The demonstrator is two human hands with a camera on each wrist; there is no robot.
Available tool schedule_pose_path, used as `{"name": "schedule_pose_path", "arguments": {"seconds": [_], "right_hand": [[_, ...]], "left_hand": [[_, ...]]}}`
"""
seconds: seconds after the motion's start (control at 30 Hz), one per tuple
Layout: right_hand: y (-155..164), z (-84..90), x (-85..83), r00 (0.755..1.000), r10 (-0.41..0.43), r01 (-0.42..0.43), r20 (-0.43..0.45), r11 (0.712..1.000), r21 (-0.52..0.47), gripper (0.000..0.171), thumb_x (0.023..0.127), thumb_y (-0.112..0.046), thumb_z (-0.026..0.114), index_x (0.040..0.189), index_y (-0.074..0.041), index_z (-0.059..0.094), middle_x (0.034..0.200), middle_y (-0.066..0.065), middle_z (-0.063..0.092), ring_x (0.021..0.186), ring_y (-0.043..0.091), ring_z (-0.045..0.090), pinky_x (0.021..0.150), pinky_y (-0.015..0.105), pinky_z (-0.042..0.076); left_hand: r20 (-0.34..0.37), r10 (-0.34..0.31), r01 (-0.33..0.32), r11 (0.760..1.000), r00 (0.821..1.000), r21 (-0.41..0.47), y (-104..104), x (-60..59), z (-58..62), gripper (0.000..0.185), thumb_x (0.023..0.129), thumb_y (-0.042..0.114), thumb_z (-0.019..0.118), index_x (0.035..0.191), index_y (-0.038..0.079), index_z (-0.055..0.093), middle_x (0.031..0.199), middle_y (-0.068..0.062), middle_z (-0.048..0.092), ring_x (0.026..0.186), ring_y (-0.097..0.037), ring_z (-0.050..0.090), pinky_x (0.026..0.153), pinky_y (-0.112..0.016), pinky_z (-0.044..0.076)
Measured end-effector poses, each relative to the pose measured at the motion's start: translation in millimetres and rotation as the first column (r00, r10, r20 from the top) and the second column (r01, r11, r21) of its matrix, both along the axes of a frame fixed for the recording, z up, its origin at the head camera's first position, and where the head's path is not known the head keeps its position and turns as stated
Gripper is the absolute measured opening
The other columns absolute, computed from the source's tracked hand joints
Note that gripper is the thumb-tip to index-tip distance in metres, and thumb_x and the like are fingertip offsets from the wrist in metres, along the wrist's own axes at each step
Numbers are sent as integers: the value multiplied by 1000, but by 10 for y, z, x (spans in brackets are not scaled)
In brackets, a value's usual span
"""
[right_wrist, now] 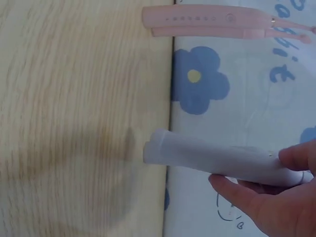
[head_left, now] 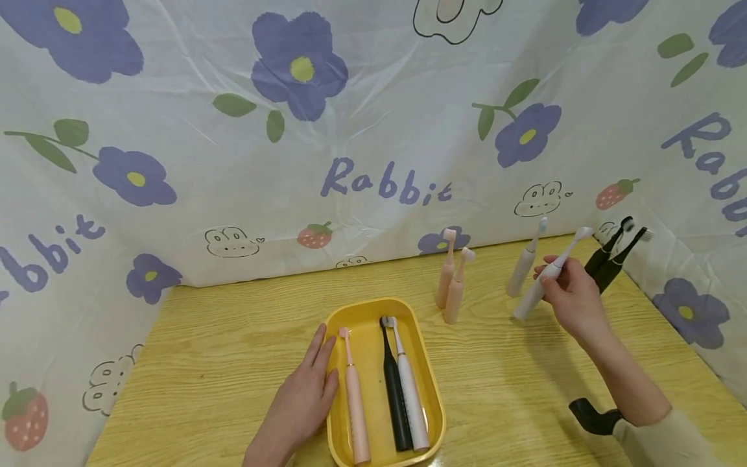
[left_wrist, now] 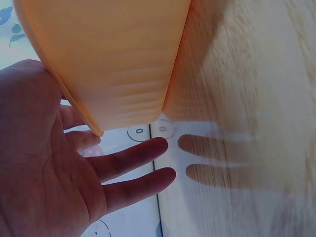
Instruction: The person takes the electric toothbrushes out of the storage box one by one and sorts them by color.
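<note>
A yellow tray point(head_left: 428, 363) lies on the wooden table near the front edge. It holds a pink toothbrush point(head_left: 355, 402), a black one point(head_left: 394, 395) and a white one point(head_left: 411, 395), side by side. My left hand point(head_left: 306, 389) rests flat against the tray's left wall, fingers straight; the left wrist view shows the open left hand point(left_wrist: 74, 173) beside the tray wall point(left_wrist: 113, 59). My right hand point(head_left: 572, 295) grips a tilted white toothbrush point(head_left: 528, 303) above the table at the right. The right wrist view shows that white toothbrush point(right_wrist: 207, 158) pinched in the right hand point(right_wrist: 276, 207).
Two pink toothbrushes point(head_left: 452, 282) stand upright behind the tray, also seen as pink toothbrushes point(right_wrist: 207, 22) in the right wrist view. Another white toothbrush point(head_left: 525, 263) and two black ones point(head_left: 609, 259) stand by the back right. A flowered sheet point(head_left: 350, 130) walls in the table.
</note>
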State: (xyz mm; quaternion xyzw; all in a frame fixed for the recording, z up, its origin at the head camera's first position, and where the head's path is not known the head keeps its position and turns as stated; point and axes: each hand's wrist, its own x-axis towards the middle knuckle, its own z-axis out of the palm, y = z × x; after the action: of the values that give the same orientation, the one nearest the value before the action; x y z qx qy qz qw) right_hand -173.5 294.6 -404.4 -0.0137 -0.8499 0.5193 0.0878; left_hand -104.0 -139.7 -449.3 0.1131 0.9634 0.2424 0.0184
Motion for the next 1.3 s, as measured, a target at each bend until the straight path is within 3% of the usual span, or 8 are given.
{"name": "schedule_pose_path", "arguments": {"seconds": [0.17,0.3,0.4,0.43,1.0,1.3], "right_hand": [[-28,-68,-60,991,-103,111,-82,990,92,40,109,-11,46,143,9,43,132,29,60,117,38,59,77,7,48],[-53,-116,-104,983,-133,150,-124,978,143,39,109,-12,45,141,9,44,130,29,62,119,44,59,91,36,54],[-71,-150,-136,983,-130,150,-131,976,155,40,109,-13,43,142,10,43,131,32,60,121,48,57,95,63,46],[-77,-161,-145,983,-128,148,-132,977,156,40,109,-13,42,142,10,42,131,32,59,122,49,56,96,66,45],[-87,-287,-243,973,-164,190,-161,968,164,41,108,-10,46,144,10,43,136,35,53,123,53,54,94,68,47],[-97,-274,-247,985,-143,156,-94,978,141,53,107,-18,45,151,10,32,144,35,47,127,51,52,95,66,48]], "left_hand": [[1,-1,1,1000,1000,-1,4,5,16,54,107,19,52,156,2,40,170,-11,19,119,-37,63,91,-54,54],[-1,-3,3,1000,1000,-5,4,8,17,54,107,19,52,156,1,40,169,-11,20,120,-37,62,91,-54,54],[-3,-3,3,1000,1000,-6,4,9,12,54,107,19,52,156,2,40,170,-11,20,121,-37,62,91,-54,54],[-3,-3,3,1000,1000,-5,4,10,14,54,107,19,52,156,1,40,169,-11,20,121,-37,62,91,-54,54],[-9,-6,6,1000,1000,-9,6,7,9,54,106,19,53,156,1,41,169,-12,20,121,-37,62,91,-54,54],[-15,-13,13,1000,1000,-10,-4,10,7,53,106,18,54,155,1,41,169,-12,20,118,-36,63,88,-52,55]]}}
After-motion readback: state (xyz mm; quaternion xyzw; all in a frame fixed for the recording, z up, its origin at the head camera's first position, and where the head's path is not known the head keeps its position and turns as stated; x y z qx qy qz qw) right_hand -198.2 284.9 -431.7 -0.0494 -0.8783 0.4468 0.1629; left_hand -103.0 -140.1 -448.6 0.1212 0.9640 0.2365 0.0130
